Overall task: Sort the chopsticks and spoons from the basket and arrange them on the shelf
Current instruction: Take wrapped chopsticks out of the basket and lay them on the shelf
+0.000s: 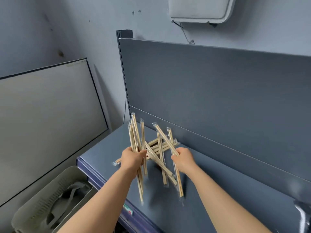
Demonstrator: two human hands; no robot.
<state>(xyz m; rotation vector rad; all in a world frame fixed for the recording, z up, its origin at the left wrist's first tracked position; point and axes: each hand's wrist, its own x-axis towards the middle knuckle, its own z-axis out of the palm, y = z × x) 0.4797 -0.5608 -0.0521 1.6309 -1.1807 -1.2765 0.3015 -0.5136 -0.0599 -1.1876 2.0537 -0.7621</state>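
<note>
light: dim, even | shadows: soft | edges: wide-angle bowing

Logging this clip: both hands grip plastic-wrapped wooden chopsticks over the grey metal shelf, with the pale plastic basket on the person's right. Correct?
No: the head view shows the pale plastic basket on the person's left, beside the grey metal shelf. The left hand and right hand each grip plastic-wrapped wooden chopsticks over it.

Wrapped wooden chopsticks [168, 145] lie crossed on the grey metal shelf [218, 190], before its upright back panel [218, 98]. The pale slotted plastic basket [42, 200] sits left of the shelf, lower down; a framed white board [47, 106] leans behind it.
</note>
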